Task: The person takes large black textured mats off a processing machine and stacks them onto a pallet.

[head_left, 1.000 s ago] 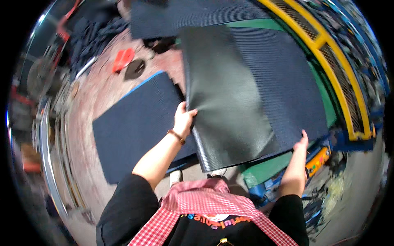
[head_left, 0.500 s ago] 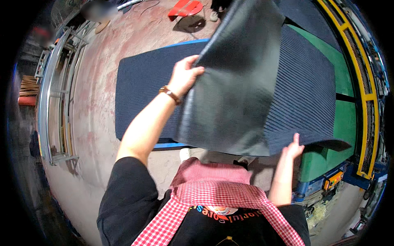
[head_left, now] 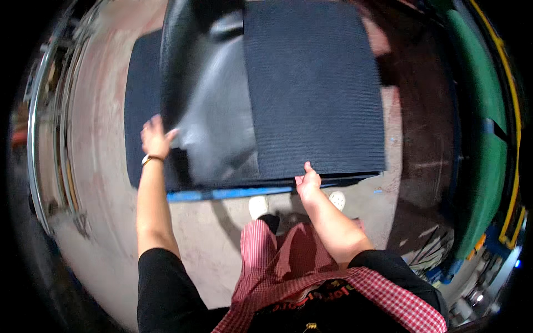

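Observation:
A large black rubber sheet (head_left: pixel 316 89), finely ribbed on its right part, lies over a stack of dark ribbed mats (head_left: pixel 143 94). Its left part is folded over, showing a smooth, shiny face (head_left: pixel 222 111) and a raised, curling edge. My left hand (head_left: pixel 156 137) is beside that curl, fingers and thumb apart; whether the thumb touches the rubber I cannot tell. At the near edge, my right hand (head_left: pixel 308 182) grips the sheet with the thumb on top, its other fingers partly hidden.
Blue edging (head_left: pixel 216 194) shows under the near side of the stack. My white shoes (head_left: pixel 258 206) stand just before it. At the right runs a green-topped bench or machine (head_left: pixel 480 122) with a yellow rail (head_left: pixel 508 100). A metal frame (head_left: pixel 36 139) stands at the left.
The sheet has come left and down from the green surface onto the mat stack. My left hand has moved left and lower, letting go of the raised part; my right hand has moved left.

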